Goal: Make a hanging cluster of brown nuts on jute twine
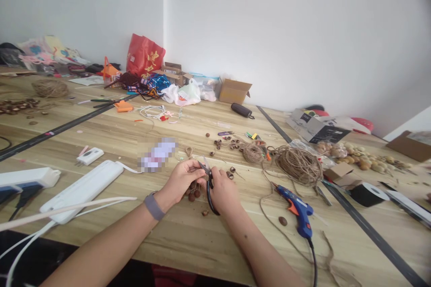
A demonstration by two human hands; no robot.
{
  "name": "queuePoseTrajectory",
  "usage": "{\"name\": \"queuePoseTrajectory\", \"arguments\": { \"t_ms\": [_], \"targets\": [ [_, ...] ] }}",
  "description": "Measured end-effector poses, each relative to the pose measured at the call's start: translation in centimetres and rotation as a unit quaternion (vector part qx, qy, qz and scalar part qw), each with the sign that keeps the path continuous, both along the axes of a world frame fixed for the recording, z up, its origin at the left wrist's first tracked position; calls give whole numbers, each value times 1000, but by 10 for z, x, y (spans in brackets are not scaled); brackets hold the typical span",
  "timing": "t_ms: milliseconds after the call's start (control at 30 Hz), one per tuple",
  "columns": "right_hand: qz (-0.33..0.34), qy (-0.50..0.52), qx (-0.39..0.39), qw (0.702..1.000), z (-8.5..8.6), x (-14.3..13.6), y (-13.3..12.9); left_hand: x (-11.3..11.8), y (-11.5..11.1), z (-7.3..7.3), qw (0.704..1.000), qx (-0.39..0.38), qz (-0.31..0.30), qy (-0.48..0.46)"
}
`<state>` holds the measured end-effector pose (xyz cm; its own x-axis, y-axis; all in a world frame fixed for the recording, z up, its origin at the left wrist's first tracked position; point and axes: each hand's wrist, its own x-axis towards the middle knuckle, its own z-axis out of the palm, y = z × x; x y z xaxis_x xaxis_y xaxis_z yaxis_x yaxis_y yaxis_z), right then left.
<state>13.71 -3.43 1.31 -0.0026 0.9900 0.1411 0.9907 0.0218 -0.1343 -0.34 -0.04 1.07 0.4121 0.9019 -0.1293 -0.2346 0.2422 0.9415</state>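
Observation:
My right hand (225, 189) grips black-handled scissors (210, 184), their blades parted and pointing up and left. My left hand (183, 180) is closed, fingertips pinched right beside the blades. It holds a twine hanging with a loop (189, 151) that shows above the fingers. Below that hand hangs or lies a cluster of round brown nuts (191, 196), partly hidden by the fingers. Whether the blades touch the twine I cannot tell. A small nut piece (205, 213) lies on the table just under the hands.
A blue glue gun (298, 208) lies to the right, its cord running to the front edge. Behind it are a twine coil (298, 165) and a smaller twine ball (252, 152). A white power strip (82, 190) with cables lies left. Boxes and bags line the wall, including a red bag (144, 55).

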Motion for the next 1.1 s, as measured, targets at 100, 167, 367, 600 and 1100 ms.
{"name": "queuePoseTrajectory", "arguments": {
  "t_ms": [100,167,367,600,1100],
  "targets": [
    [1,-5,-8,1000,1,0,0,0,0,1,1000,0,-3,1],
    [2,-7,-12,1000,1,1,1,0,0,2,1000,2,1,6],
    [8,2,-16,1000,-4,4,4,-1,1,4,1000,1,0,20],
    [29,23,24,999,-4,4,3,-1,7,-3,1000,-27,9,-11],
    [8,-9,-15,1000,0,0,1,-4,5,2,999,12,-6,35]
  ]
}}
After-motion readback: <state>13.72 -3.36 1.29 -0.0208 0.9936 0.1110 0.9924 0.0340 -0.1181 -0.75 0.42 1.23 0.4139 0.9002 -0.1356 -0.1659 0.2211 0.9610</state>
